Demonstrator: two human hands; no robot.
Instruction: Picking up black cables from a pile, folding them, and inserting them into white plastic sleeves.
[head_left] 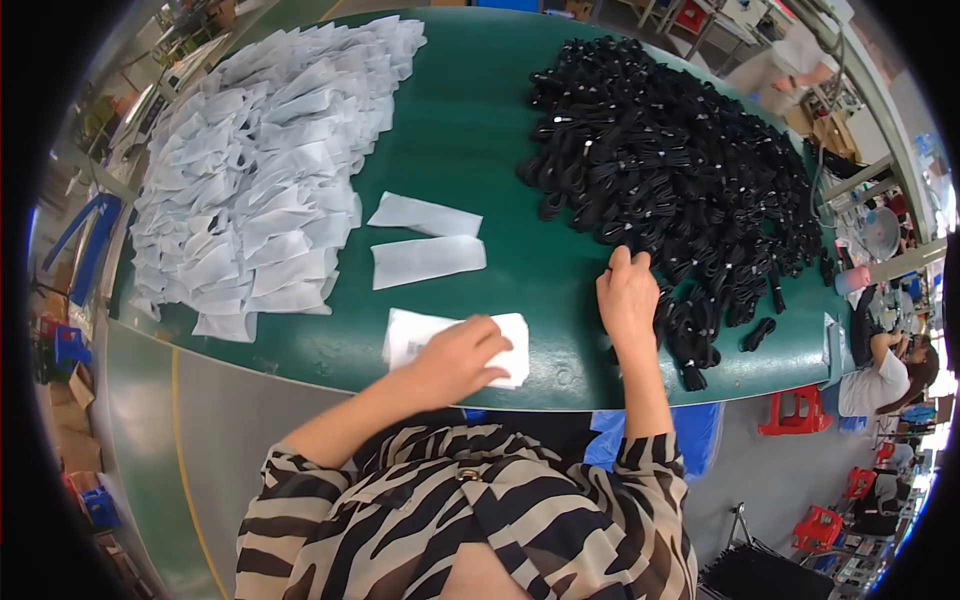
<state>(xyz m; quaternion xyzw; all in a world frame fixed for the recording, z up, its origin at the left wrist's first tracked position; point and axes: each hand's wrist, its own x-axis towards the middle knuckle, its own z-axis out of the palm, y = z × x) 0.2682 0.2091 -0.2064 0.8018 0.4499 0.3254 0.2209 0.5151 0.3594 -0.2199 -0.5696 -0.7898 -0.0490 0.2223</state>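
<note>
Near the front edge of the green desk (pixel 480 150), the left hand (pixel 462 358) lies flat with spread fingers on a white flat bag (pixel 510 345), pinning it down rather than gripping it. The right hand (pixel 628 297) reaches into the near edge of the heap of black coiled cable bundles (pixel 670 170), its fingers curled among the coils; whether they have closed on one bundle cannot be told. Judging by the layout, the work looks far from finished: the cable heap fills the far right of the desk, a large pile of white bags (pixel 250 180) covers the far left, and two loose bags (pixel 428 238) lie in the middle, just beyond the left hand. No cable shows inside the bag under the left hand. That bag sits just left of the right hand, with bare desk between them.
</note>
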